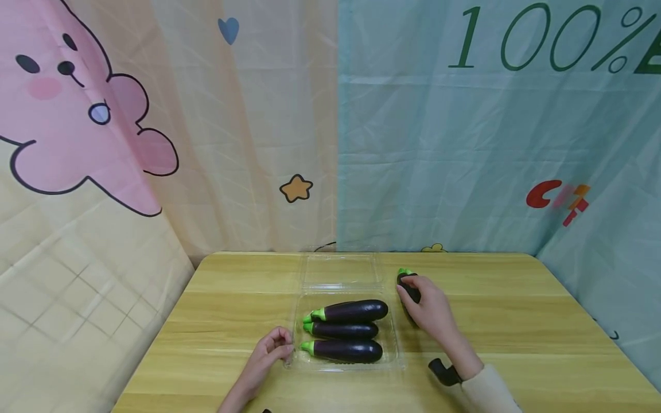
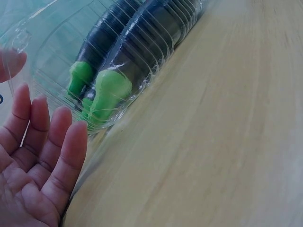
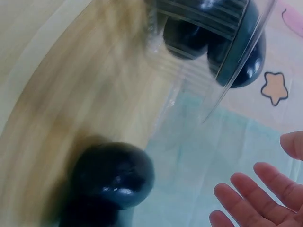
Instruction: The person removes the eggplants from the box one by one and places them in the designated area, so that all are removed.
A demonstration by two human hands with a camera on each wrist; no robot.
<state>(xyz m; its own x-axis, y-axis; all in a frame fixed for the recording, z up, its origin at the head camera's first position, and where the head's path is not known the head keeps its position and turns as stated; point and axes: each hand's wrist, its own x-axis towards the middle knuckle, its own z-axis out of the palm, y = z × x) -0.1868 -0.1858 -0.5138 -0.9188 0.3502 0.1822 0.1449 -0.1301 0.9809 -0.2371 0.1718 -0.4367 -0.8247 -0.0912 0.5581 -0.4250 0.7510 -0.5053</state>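
A hinged clear plastic container (image 1: 397,362) holds several glossy dark purple eggplants (image 1: 341,351) with green stems, lying side by side, stems to the left. At its left edge, my left hand (image 1: 271,349) pinches the rim with thumb and fingers. Through the ribbed wall, green stems (image 2: 110,94) show beside the left hand's fingers (image 2: 66,156). To the right of the container, a separate eggplant (image 1: 408,282) lies on the table, stem pointing away. My right hand (image 1: 428,307) hovers over it with parted, loosely bent fingers; the right wrist view shows space between them and this eggplant (image 3: 113,172).
The container's lid (image 1: 341,271) lies folded back toward the far table edge. A wooden table (image 1: 506,321) carries everything, and printed curtains (image 1: 439,143) hang behind it. A black wrist mount (image 1: 444,373) sits by the right wrist.
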